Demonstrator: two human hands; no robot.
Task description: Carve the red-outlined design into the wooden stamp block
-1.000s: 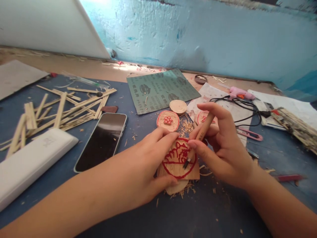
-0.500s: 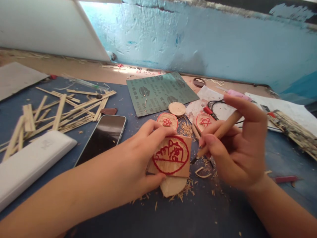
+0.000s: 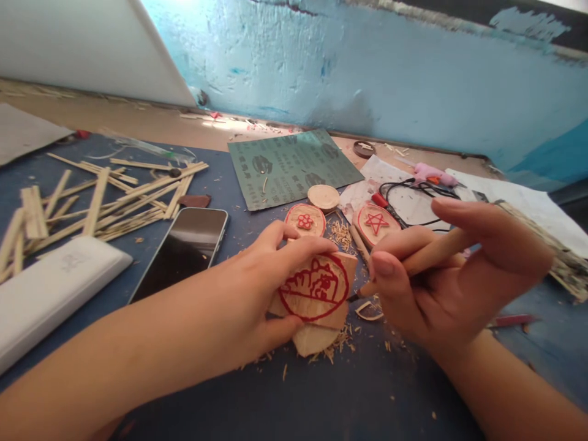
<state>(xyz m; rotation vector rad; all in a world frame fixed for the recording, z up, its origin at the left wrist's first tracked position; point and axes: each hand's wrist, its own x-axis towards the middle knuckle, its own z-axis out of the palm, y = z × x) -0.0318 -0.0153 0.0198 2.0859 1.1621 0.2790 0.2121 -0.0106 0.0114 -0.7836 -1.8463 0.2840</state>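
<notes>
My left hand (image 3: 275,282) grips a small square wooden block (image 3: 337,315) by its left side, thumb below and fingers on top. A red oval with an animal-like drawing covers the block's face. Beneath it a pale rounded wood piece (image 3: 315,340) shows on the table. In my right hand (image 3: 450,282) is a wooden-handled carving tool (image 3: 413,260), pinched between thumb and fingers. Its dark tip is close to the block's right edge; whether they touch I cannot tell. Wood shavings (image 3: 340,236) lie around the block.
Behind the block are round wood discs, one with a red flower (image 3: 304,222), one with a star (image 3: 375,223). Green sandpaper (image 3: 294,168), a phone (image 3: 184,251), a white box-like object (image 3: 64,291), wooden strips (image 3: 98,202) and a pink glue gun (image 3: 434,176) lie about.
My right hand has turned, tilting the tool's handle flatter and bringing its tip nearer the block's right edge. The block is slightly rotated clockwise in my left hand. The view has shifted a little.
</notes>
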